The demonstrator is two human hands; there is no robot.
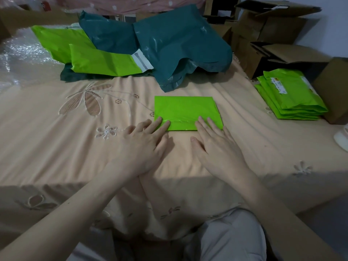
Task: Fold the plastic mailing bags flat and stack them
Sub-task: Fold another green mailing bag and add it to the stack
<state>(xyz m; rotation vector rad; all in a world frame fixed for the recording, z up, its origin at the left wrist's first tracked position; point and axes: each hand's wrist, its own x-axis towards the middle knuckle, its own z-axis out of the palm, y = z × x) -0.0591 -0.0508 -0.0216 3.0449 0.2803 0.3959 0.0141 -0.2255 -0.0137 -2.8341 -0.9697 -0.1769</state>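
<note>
Pressing flat on the near edge of the folded green mailing bag [185, 112], both hands lie open with straight fingers — nothing is pinched or curled round. The left hand [143, 146] touches the bag's near-left corner with its fingertips only; the right hand [216, 147] has its fingertips on the near-right part, close to the corner. The hands are apart, with bare peach bedsheet [75, 157] between the thumbs.

The bag sits at about 12 o'clock from the hands, just beyond the palms, its long axis running from 9 to 3 o'clock across the person's front. The stack of folded green bags [291, 95] lies well apart at roughly 2 o'clock, so the right hand is the nearer one — I judge it best placed to carry the bag over, with the long edge turned to match the pile.

Unfolded bags, teal mailing bags [169, 44] and green mailing bags [98, 59], wait at 11 to 12 o'clock, so the task looks partly done.
</note>
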